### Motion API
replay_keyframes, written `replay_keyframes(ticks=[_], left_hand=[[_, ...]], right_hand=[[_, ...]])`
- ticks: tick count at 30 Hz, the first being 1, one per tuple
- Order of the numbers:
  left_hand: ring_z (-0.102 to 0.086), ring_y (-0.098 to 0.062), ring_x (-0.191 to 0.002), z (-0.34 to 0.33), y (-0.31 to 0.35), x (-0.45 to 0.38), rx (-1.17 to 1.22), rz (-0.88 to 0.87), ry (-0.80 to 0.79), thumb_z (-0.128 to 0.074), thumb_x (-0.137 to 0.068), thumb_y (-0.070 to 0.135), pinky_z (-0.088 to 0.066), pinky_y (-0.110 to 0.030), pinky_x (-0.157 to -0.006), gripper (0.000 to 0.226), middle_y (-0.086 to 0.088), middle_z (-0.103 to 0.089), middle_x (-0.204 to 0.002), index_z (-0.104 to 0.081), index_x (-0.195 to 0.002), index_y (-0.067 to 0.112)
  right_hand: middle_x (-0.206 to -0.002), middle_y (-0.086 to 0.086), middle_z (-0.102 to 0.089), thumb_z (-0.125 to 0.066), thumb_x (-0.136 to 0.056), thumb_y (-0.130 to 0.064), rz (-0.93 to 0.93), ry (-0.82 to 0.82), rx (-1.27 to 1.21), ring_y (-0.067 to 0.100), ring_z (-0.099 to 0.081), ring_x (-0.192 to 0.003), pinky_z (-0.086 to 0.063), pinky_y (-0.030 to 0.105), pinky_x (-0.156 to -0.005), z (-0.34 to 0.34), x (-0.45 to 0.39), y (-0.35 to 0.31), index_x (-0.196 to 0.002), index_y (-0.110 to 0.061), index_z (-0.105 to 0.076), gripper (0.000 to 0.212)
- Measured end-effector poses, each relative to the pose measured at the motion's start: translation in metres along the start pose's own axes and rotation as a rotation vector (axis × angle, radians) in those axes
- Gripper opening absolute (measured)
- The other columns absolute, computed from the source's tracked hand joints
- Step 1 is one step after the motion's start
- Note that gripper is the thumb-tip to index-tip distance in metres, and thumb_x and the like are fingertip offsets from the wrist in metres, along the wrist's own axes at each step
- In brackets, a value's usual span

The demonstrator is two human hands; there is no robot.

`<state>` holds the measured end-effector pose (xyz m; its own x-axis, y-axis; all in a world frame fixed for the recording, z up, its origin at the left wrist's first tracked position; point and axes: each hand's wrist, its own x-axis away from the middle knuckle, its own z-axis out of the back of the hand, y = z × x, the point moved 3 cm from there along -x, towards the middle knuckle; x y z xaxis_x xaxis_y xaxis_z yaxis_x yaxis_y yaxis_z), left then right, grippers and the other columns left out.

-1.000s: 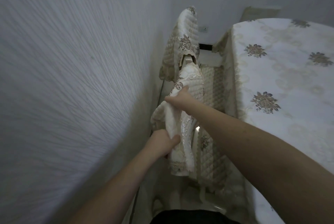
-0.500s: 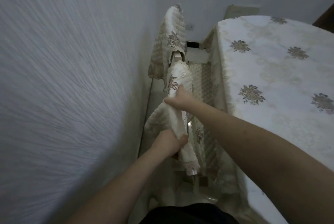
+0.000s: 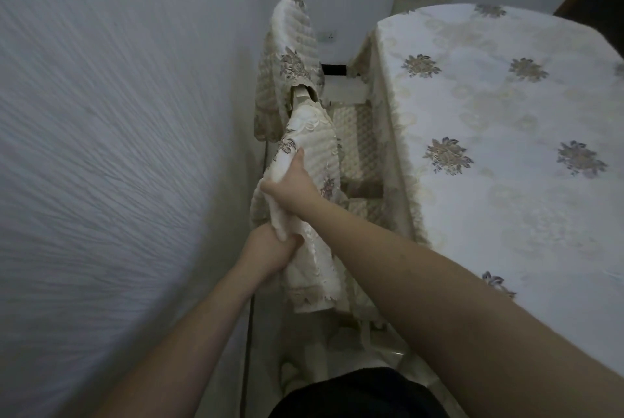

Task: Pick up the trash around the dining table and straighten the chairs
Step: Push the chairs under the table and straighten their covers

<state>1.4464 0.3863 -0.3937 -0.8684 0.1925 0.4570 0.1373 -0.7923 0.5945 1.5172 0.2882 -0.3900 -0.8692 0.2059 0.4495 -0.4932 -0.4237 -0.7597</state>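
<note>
dim, cool, even indoor light with no glare leaves the tabletop at 3 o'clock brightest and the floor gap at 6 o'clock in soft shadow, while the wall at 9 o'clock smears and bends with wide-angle distortion.

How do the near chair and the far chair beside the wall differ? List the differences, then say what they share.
1. Both the left hand and the right hand grip the near chair by its covered back; nobody touches the far chair.
2. The near chair's cover is bunched under the hands; the far chair's hangs smooth.
Shared: quilted cream floral covers, seats facing the table.
</note>
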Motion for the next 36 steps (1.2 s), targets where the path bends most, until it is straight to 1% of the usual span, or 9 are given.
replay_keyframes(ticks=[3, 8, 12, 16, 18, 23, 29, 32, 36], left_hand=[[-0.064, -0.028, -0.080, 0.005, -0.005, 0.003, 0.039, -0.014, 0.034, -0.056, -0.087, 0.030, -0.051, -0.031, -0.067, 0.014, -0.008, -0.065, -0.083, -0.058, -0.083, 0.017], [-0.058, -0.022, -0.079, 0.003, -0.003, 0.012, 0.075, -0.055, 0.074, -0.056, -0.090, 0.027, -0.043, -0.028, -0.068, 0.018, -0.002, -0.059, -0.083, -0.061, -0.100, 0.013], [-0.056, -0.019, -0.077, -0.003, -0.010, 0.019, 0.099, -0.048, 0.096, -0.057, -0.089, 0.027, -0.040, -0.025, -0.061, 0.015, 0.001, -0.058, -0.080, -0.059, -0.097, 0.015], [-0.062, -0.025, -0.083, -0.008, -0.012, 0.021, 0.107, -0.047, 0.091, -0.057, -0.088, 0.029, -0.042, -0.026, -0.065, 0.017, -0.002, -0.061, -0.082, -0.060, -0.093, 0.013], [-0.062, -0.026, -0.086, -0.008, -0.012, 0.020, 0.116, -0.043, 0.094, -0.058, -0.088, 0.030, -0.041, -0.026, -0.065, 0.022, -0.004, -0.062, -0.084, -0.062, -0.098, 0.010], [-0.054, -0.015, -0.072, -0.011, -0.005, 0.018, 0.122, -0.072, 0.113, -0.058, -0.090, 0.030, -0.038, -0.024, -0.063, 0.023, 0.003, -0.058, -0.079, -0.062, -0.101, 0.011], [-0.064, -0.025, -0.086, -0.015, -0.001, 0.013, 0.128, -0.094, 0.099, -0.057, -0.089, 0.032, -0.052, -0.033, -0.073, 0.027, -0.005, -0.067, -0.088, -0.064, -0.103, 0.011], [-0.061, -0.021, -0.080, -0.019, -0.004, 0.017, 0.111, -0.090, 0.094, -0.056, -0.089, 0.035, -0.048, -0.029, -0.069, 0.026, -0.001, -0.063, -0.084, -0.062, -0.102, 0.014], [-0.058, -0.015, -0.072, -0.019, -0.003, 0.017, 0.073, -0.109, 0.083, -0.055, -0.088, 0.035, -0.048, -0.029, -0.064, 0.025, 0.001, -0.063, -0.081, -0.062, -0.101, 0.014]], right_hand=[[-0.146, 0.020, -0.032, -0.065, -0.076, -0.038, -0.002, 0.008, 0.003, 0.038, -0.046, -0.123, -0.042, 0.039, -0.097, -0.004, -0.001, -0.004, -0.149, -0.022, 0.020, 0.113], [-0.144, 0.022, -0.033, -0.065, -0.075, -0.041, 0.001, 0.002, 0.050, 0.038, -0.046, -0.122, -0.043, 0.041, -0.098, -0.004, -0.001, -0.004, -0.148, -0.021, 0.021, 0.114], [-0.142, 0.022, -0.035, -0.066, -0.076, -0.044, 0.016, -0.026, 0.103, 0.039, -0.046, -0.123, -0.041, 0.042, -0.100, -0.008, 0.002, 0.000, -0.147, -0.019, 0.023, 0.117], [-0.138, 0.022, -0.039, -0.066, -0.075, -0.046, 0.025, -0.023, 0.142, 0.038, -0.049, -0.120, -0.043, 0.041, -0.098, -0.009, 0.005, 0.003, -0.147, -0.019, 0.023, 0.118], [-0.137, 0.022, -0.041, -0.066, -0.075, -0.046, 0.031, -0.026, 0.153, 0.038, -0.050, -0.118, -0.044, 0.042, -0.097, -0.008, 0.005, 0.001, -0.147, -0.018, 0.023, 0.118], [-0.134, 0.022, -0.045, -0.066, -0.076, -0.044, 0.031, -0.054, 0.182, 0.036, -0.053, -0.114, -0.047, 0.039, -0.090, 0.000, 0.001, 0.000, -0.147, -0.016, 0.025, 0.119], [-0.131, 0.020, -0.049, -0.066, -0.077, -0.044, 0.052, -0.052, 0.198, 0.035, -0.054, -0.112, -0.046, 0.037, -0.087, 0.007, -0.001, 0.001, -0.147, -0.015, 0.025, 0.118], [-0.130, 0.021, -0.050, -0.065, -0.075, -0.046, 0.050, -0.051, 0.218, 0.035, -0.055, -0.110, -0.044, 0.035, -0.082, 0.004, 0.001, 0.007, -0.147, -0.016, 0.025, 0.118], [-0.134, 0.021, -0.046, -0.065, -0.076, -0.046, 0.047, -0.062, 0.196, 0.036, -0.054, -0.112, -0.043, 0.035, -0.084, 0.005, 0.003, 0.010, -0.147, -0.019, 0.026, 0.118]])
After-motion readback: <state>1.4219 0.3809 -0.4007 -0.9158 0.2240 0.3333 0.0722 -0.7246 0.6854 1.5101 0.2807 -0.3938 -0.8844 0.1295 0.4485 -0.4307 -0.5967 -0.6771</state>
